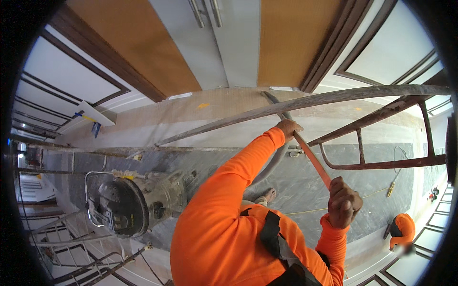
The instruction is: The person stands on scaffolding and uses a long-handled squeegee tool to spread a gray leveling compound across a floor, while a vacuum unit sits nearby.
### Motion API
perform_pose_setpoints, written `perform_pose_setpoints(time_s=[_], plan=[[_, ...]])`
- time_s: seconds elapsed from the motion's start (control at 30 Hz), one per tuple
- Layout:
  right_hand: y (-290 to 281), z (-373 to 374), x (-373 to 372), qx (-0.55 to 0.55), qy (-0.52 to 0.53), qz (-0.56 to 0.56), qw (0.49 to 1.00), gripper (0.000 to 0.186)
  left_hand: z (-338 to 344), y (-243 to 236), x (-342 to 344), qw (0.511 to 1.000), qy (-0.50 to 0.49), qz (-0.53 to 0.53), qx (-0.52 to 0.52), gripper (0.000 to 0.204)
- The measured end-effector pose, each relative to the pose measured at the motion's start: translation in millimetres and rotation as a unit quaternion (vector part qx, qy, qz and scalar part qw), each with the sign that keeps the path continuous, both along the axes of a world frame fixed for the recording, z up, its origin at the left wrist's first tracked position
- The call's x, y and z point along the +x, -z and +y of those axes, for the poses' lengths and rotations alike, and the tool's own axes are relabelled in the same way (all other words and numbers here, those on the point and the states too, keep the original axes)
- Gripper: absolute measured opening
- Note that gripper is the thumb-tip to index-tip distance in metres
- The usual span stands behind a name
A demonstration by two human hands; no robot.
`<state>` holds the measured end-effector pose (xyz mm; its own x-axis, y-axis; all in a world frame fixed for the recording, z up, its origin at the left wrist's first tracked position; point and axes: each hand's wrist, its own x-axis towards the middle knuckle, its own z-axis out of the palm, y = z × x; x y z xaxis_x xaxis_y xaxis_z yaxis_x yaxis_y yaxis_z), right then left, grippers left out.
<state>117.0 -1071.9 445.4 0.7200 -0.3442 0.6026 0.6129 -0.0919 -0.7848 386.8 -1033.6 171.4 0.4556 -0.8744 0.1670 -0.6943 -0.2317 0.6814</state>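
The right hand's (344, 205) fingers are closed around the near end of the orange pole (312, 159). The left hand's (287, 129) fingers grip it farther along; the pole spans both fists. Beyond the left hand is a dark nozzle (271, 97). A grey hose (275, 164) curves beneath the left forearm. A vacuum cleaner (125, 206) stands left.

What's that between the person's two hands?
In the head view, an orange pole spans the stretch from the left hand to the right hand; both grip it. Grey floor shows beyond it.
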Motion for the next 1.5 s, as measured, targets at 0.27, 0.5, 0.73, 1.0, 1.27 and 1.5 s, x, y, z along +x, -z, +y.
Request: perform_pose_setpoints(time_s=[0.27, 0.5, 0.73, 1.0, 1.27, 1.5], plan=[[15.2, 25.4, 31.2, 0.102, -0.07, 0.009, 0.992, 0.043, 144.1, 19.9, 19.5, 0.993, -0.111, -0.027, 0.042, 0.037], [24.3, 87.6, 56.9, 0.085, -0.22, 0.033, 0.971, 0.042, 247.8, 19.9, 25.6, 0.98, -0.186, 0.007, 0.072, 0.04], [21.1, 108.1, 44.9, 0.057, -0.208, 0.057, 0.975, 0.042, 272.6, 33.1, 8.8, 0.977, -0.208, -0.027, 0.038, 0.033], [-29.2, 112.9, 8.8, -0.006, -0.115, 0.022, 0.993, 0.039, 188.5, 1.3, -21.0, 0.985, -0.14, -0.008, -0.102, 0.035], [-48.1, 102.6, -35.8, -0.029, 0.012, 0.012, 0.999, 0.04, 83.9, -24.2, -67.6, 0.99, -0.029, 0.04, -0.134, 0.036], [-21.2, 103.0, -62.2, -0.098, 0.067, 0.054, 0.992, 0.028, 5.4, 24.5, -88.1, 0.993, 0.077, 0.027, -0.087, 0.028]])
